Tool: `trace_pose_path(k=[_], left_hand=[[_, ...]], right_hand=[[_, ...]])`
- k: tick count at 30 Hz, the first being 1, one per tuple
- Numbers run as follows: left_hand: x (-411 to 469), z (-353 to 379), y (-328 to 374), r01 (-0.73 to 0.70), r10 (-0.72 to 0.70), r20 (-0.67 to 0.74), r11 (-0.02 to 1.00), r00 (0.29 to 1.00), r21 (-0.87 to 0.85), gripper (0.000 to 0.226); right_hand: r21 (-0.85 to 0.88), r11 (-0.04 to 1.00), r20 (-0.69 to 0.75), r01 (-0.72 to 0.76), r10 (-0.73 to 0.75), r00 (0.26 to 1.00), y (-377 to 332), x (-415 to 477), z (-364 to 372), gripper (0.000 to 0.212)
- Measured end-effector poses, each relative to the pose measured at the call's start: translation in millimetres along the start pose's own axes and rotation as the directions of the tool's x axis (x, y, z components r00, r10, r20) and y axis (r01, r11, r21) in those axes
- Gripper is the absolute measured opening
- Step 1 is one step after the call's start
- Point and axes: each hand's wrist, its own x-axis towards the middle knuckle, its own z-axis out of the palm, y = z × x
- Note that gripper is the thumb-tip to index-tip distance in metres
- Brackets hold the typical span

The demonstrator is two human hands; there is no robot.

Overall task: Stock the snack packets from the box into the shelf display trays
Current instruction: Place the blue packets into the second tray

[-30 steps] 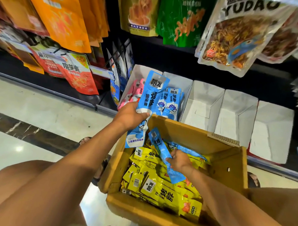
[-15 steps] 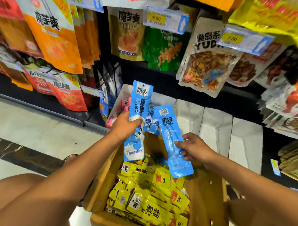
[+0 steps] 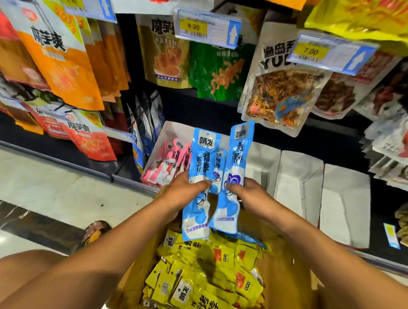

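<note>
Being pinched at mid-length by curled fingers, one blue packet (image 3: 201,175) is held upright in the left hand (image 3: 182,196), another blue packet (image 3: 236,169) in the right hand (image 3: 251,197). Beyond the fingertips, the display trays (image 3: 299,180) could be missed; a slipped packet would be dropped into the box (image 3: 284,284) below.
</note>
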Motion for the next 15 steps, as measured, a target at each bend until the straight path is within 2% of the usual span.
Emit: trace_pose_path(k=[2, 5, 10, 15], left_hand=[[0, 4, 0, 0.004, -0.004, -0.001, 1.000, 1.000, -0.023, 0.035], [4, 2, 4, 0.028, -0.030, -0.049, 0.999, 0.998, -0.037, 0.018], [5, -19, 15, 0.052, -0.056, -0.120, 0.998, 0.991, -0.034, 0.020], [2, -43, 14, 0.046, -0.051, -0.165, 0.998, 0.985, -0.030, 0.018]], right_hand=[[-0.006, 0.999, -0.015, 0.046, -0.046, 0.999, 2, 7, 1, 0.014], [0.065, 0.997, -0.100, 0.047, -0.040, 0.994, 10, 21, -2, 0.027], [0.123, 0.985, -0.150, -0.122, 0.140, 0.979, 19, 54, -20, 0.023], [0.011, 0.980, -0.220, -0.198, 0.195, 0.956, 14, 109, -22, 0.014]])
